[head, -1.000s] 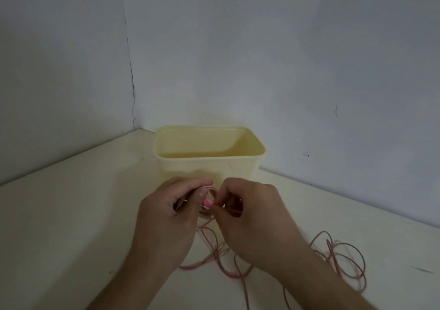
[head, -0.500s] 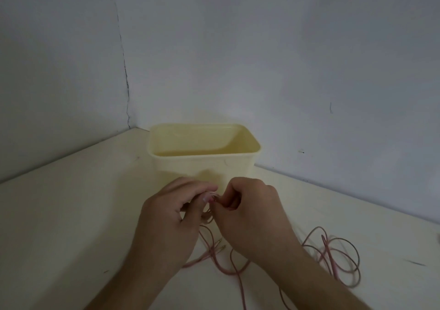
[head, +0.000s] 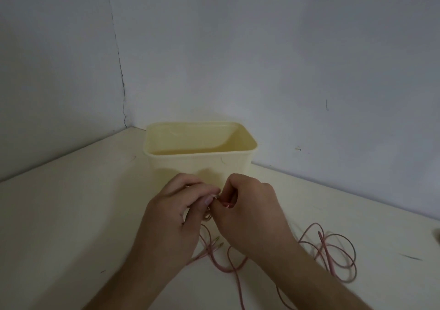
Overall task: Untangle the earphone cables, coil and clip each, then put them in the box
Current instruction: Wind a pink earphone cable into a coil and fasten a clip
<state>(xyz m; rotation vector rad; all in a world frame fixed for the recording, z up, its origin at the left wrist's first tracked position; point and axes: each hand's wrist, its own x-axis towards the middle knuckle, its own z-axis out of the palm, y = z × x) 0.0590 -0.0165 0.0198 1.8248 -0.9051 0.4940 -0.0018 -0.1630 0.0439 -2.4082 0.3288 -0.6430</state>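
Both hands, left hand (head: 176, 212) and right hand (head: 247, 209), now pinch pink cable (head: 225, 203) closer together before the box (head: 200, 159); untangling unfinished.

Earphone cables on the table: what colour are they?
Pink, clearest in the head view where the earphone cables loop loose on the table.

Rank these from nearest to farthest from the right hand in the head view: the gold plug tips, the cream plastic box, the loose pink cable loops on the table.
From the right hand:
1. Gold plug tips, just below-left of it.
2. Cream plastic box, behind it.
3. Loose pink cable loops, off to the right.
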